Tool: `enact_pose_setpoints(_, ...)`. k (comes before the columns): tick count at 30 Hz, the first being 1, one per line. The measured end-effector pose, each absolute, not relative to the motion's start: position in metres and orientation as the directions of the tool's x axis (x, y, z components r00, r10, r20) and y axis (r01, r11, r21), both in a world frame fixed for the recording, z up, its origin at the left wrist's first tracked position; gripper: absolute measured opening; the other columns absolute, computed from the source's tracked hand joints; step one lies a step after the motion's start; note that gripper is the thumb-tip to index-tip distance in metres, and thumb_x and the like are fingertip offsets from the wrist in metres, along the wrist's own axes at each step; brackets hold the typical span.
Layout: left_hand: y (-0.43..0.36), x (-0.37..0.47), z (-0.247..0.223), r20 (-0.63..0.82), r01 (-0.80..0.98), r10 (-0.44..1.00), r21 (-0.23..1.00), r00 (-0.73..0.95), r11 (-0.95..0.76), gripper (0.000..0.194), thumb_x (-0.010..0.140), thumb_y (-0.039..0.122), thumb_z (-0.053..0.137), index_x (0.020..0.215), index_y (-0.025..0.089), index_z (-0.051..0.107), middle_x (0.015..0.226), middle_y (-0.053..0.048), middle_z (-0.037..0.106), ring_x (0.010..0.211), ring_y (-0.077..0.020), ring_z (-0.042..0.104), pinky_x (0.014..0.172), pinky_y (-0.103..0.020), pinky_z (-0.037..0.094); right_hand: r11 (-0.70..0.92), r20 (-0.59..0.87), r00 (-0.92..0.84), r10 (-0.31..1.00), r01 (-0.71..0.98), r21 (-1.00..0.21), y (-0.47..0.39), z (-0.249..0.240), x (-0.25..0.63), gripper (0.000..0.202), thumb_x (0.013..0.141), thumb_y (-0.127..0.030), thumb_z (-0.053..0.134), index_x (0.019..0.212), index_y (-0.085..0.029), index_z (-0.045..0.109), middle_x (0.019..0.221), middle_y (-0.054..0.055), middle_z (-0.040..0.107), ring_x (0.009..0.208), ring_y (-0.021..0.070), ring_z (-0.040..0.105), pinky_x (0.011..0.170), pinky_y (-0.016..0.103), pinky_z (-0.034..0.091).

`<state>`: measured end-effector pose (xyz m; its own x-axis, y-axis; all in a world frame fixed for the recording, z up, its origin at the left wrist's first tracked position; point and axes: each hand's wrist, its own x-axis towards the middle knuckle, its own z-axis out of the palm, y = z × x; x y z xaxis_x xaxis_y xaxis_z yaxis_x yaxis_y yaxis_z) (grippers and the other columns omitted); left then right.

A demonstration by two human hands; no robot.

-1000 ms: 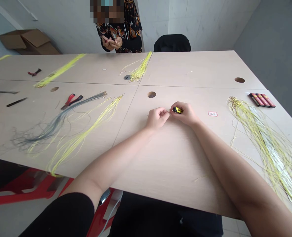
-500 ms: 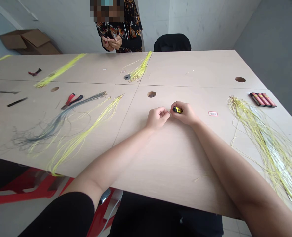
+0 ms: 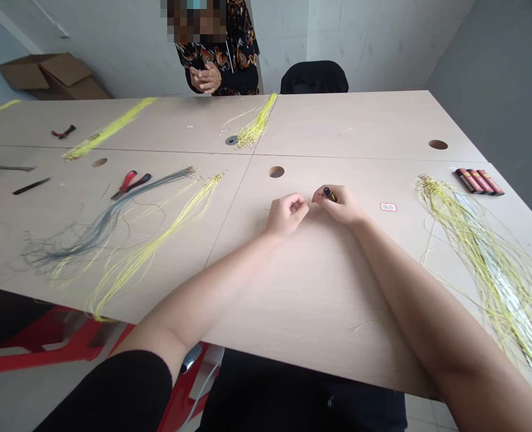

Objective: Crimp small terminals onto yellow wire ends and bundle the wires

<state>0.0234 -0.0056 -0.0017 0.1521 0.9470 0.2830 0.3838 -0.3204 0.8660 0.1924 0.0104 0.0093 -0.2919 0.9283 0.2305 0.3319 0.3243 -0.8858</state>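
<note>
Over the middle of the pale table (image 3: 319, 282), my left hand (image 3: 288, 214) is closed in a pinch on something too small to make out. Just to its right, my right hand (image 3: 340, 205) is wrapped round a small black and yellow tool (image 3: 330, 194), whose dark end points up and left. A tiny thin piece shows between the fingertips of the two hands, which are close together but apart. A small label with a red border (image 3: 388, 207) lies right of my right hand.
Yellow strands (image 3: 158, 240) and grey strands (image 3: 99, 225) lie left, near red-black pliers (image 3: 128, 184). More yellow strands (image 3: 481, 252) and several dark red packs (image 3: 479, 182) are at right. Across the table stands a person (image 3: 221, 54), hands together, beside a black chair (image 3: 314, 78).
The tool in my right hand has turned, so its dark end now points up and its yellow side shows less. The person across has brought both hands together.
</note>
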Motion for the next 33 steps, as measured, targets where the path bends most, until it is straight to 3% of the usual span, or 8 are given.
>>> enact_pose_setpoints(4,-0.0066,0.0233,-0.0037,0.335,0.421,0.923,0.822,0.188,-0.384,0.014,0.076,0.026,0.055,0.064,0.017,0.056,0.056,0.005,0.051,0.052,-0.0079,0.041,0.054,-0.022,0.034,0.309,0.219,-0.310,0.925,0.279,-0.909,0.0126,0.0096,0.1945,0.018,0.076,-0.029,0.050,0.069,-0.016,0.061,0.058,-0.001,0.050,0.058,0.0114,0.041,0.059,0.028,0.031)
enact_pose_setpoints(10,-0.0082,0.0231,-0.0034,0.369,0.467,0.904,0.775,0.214,-0.426,0.015,0.078,0.024,0.054,0.064,0.018,0.056,0.059,0.004,0.056,0.055,-0.0084,0.046,0.059,-0.022,0.037,0.253,0.173,-0.320,0.932,0.229,-0.940,0.0104,0.0089,0.1958,0.014,0.068,-0.024,0.061,0.080,-0.018,0.057,0.050,-0.009,0.031,0.049,0.0076,0.026,0.051,0.026,0.021)
enact_pose_setpoints(15,-0.0077,0.0228,-0.0044,0.362,0.473,0.910,0.778,0.201,-0.414,0.014,0.076,0.023,0.056,0.063,0.018,0.056,0.058,0.004,0.056,0.056,-0.0086,0.047,0.059,-0.022,0.037,0.276,0.202,-0.288,0.936,0.243,-0.930,0.0068,0.0111,0.1928,0.007,0.070,-0.024,0.060,0.072,-0.018,0.056,0.051,-0.008,0.032,0.050,0.0073,0.026,0.051,0.026,0.021)
enact_pose_setpoints(22,-0.0075,0.0235,-0.0041,0.334,0.486,0.921,0.782,0.200,-0.389,0.014,0.076,0.024,0.055,0.063,0.018,0.055,0.056,0.005,0.053,0.053,-0.0080,0.044,0.057,-0.022,0.036,0.254,0.170,-0.299,0.939,0.268,-0.929,0.0049,0.0134,0.1914,0.009,0.068,-0.022,0.059,0.076,-0.018,0.056,0.052,-0.008,0.034,0.050,0.0075,0.028,0.051,0.026,0.022)
enact_pose_setpoints(33,-0.0072,0.0231,-0.0042,0.325,0.489,0.923,0.783,0.205,-0.385,0.015,0.075,0.026,0.055,0.062,0.018,0.055,0.055,0.005,0.052,0.052,-0.0085,0.044,0.056,-0.023,0.036,0.310,0.212,-0.309,0.927,0.314,-0.897,0.0082,0.0097,0.1921,0.008,0.067,-0.024,0.054,0.071,-0.018,0.057,0.061,-0.002,0.049,0.058,0.0101,0.036,0.055,0.027,0.027)
